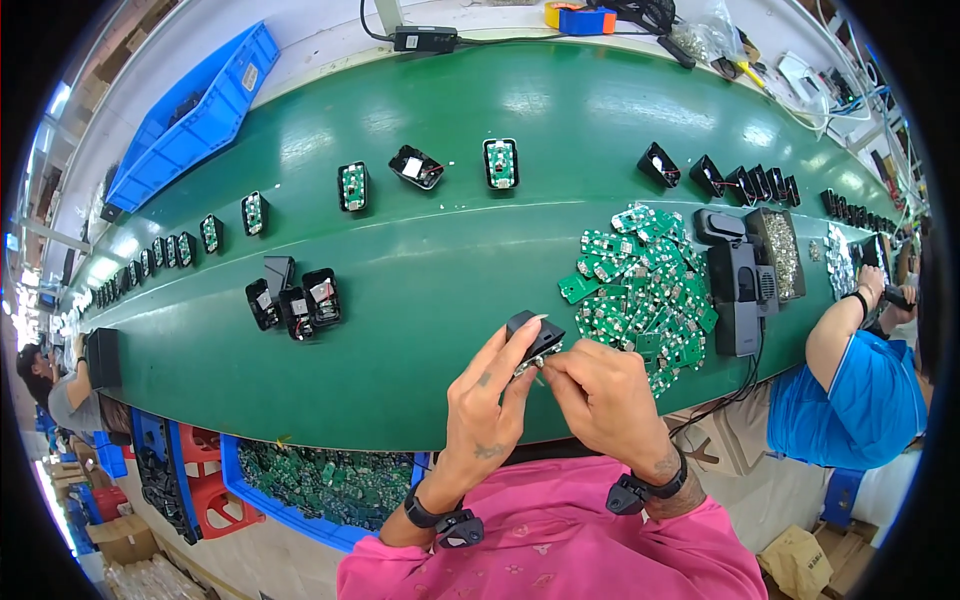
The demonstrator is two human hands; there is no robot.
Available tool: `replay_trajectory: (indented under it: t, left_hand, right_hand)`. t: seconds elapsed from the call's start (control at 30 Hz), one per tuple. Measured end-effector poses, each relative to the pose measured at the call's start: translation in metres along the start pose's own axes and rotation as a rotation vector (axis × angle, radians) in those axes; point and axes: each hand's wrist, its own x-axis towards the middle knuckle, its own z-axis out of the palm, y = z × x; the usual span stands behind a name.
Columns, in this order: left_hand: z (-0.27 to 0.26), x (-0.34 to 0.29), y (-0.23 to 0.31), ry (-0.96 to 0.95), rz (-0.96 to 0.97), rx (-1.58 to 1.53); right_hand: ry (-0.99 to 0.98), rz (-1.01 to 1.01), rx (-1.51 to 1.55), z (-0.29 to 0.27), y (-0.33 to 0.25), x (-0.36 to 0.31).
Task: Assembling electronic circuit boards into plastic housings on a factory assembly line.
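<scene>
My left hand (483, 398) holds a small black plastic housing (528, 330) above the near edge of the green table, its fingers wrapped around the shell. Small light-coloured parts show at the housing's lower side. My right hand (612, 396) is closed in a pinch right beside that side; whatever lies between its fingertips is hidden. Beyond the right hand spreads a heap of loose green circuit boards (640, 285). To the left, several black housings (298, 305) are clustered on the table.
Housings fitted with green boards (500, 164) form a line across the table (430, 260). Right of the heap stand a black corded device (735, 290) and a box of small metal parts (778, 245). A blue crate (200, 125) is far left. Co-workers sit at both ends, one in blue (850, 400).
</scene>
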Motion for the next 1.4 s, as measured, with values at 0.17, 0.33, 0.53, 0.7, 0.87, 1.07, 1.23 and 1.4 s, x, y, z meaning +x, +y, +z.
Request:
replay_trajectory:
  t: [0.17, 0.33, 0.53, 0.7, 0.87, 1.07, 1.23, 1.4]
  left_hand:
    - [0.008, -0.004, 0.002, 0.031, 0.028, 0.163]
    - [0.019, -0.010, -0.008, 0.078, 0.051, 0.272]
    - [0.018, -0.014, -0.022, 0.155, -0.199, -0.137]
    - [0.005, -0.013, -0.019, -0.078, -0.491, -0.621]
    - [-0.001, -0.009, -0.019, -0.089, -0.388, -0.466]
    - [0.004, -0.006, -0.011, 0.011, -0.328, -0.221]
    - [0.005, -0.007, -0.019, 0.026, -0.271, -0.366]
    - [0.011, -0.002, -0.013, 0.023, -0.191, -0.254]
  right_hand:
    - [0.018, 0.000, -0.043, 0.003, -0.002, -0.001]
    - [0.058, 0.054, -0.047, 0.015, 0.007, -0.002]
    - [0.140, 0.080, 0.085, 0.023, 0.006, 0.000]
    - [0.077, 0.263, 0.175, 0.030, 0.023, -0.003]
    - [0.172, 0.251, 0.273, 0.031, 0.010, -0.009]
    - [0.142, 0.228, 0.703, 0.045, 0.014, -0.010]
    - [0.172, 0.547, 0.915, 0.029, 0.022, -0.010]
    - [-0.008, 0.539, 0.844, 0.016, 0.018, -0.002]
